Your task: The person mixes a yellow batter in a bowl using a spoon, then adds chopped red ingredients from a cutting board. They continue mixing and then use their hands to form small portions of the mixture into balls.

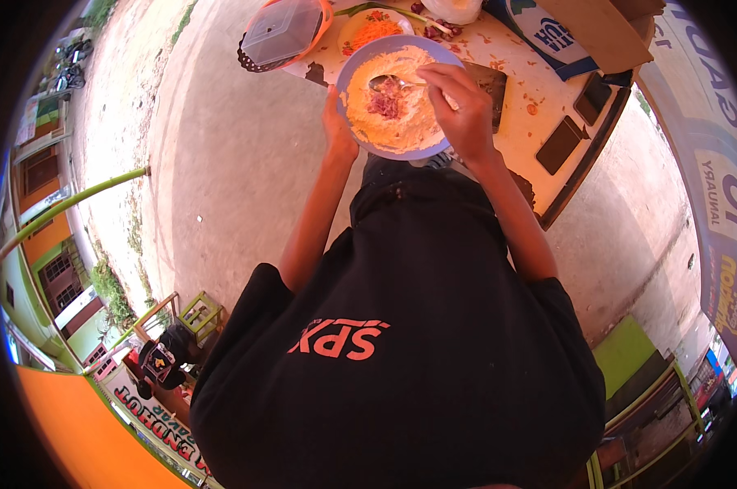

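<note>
My left hand grips the left rim of a blue-purple bowl, held over the table's near edge. Inside is pale flour-like powder with a small heap of chopped reddish-purple pieces, apparently shallots. A metal spoon is in my right hand, its head touching the chopped pieces. Behind the bowl, a floral plate holds shredded orange vegetable, apparently carrot. A dark flat board or blade lies partly hidden behind my right hand.
On the worn table are a lidded orange basket, small red shallots, a plastic bag, a cardboard box and two phones. Stools and a green bench stand behind me; a banner hangs at right.
</note>
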`<action>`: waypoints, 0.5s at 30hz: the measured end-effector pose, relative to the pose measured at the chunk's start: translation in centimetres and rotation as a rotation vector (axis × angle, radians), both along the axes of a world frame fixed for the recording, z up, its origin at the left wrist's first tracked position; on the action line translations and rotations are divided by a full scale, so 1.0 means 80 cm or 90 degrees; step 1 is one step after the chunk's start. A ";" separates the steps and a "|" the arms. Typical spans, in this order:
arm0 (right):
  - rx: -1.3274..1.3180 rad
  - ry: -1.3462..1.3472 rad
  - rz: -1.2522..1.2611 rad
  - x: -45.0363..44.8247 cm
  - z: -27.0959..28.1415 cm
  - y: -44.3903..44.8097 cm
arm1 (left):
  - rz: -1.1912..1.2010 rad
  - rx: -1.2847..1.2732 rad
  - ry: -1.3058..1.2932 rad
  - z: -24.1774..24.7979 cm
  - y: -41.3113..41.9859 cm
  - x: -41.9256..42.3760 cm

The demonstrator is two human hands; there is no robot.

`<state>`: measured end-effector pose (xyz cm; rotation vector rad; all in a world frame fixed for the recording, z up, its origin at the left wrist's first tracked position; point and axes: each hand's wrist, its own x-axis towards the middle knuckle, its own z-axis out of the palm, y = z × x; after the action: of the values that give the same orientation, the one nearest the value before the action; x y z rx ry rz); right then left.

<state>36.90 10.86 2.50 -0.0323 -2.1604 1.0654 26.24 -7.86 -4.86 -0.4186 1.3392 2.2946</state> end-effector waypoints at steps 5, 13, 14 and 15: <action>0.039 -0.101 0.062 0.017 0.007 -0.017 | -0.037 0.043 0.026 0.000 -0.002 0.004; 0.071 -0.141 0.005 0.003 0.005 -0.024 | -0.062 -0.011 0.043 -0.007 -0.006 0.004; 0.031 -0.099 0.025 0.000 0.011 -0.024 | -0.059 -0.017 0.037 0.003 -0.003 0.006; -0.011 -0.059 0.048 -0.001 0.016 -0.025 | -0.053 -0.025 0.029 0.009 -0.003 0.008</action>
<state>36.82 8.82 3.79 -0.0085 -2.2507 1.1451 26.87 -8.11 -4.13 -0.3183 1.3986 2.2254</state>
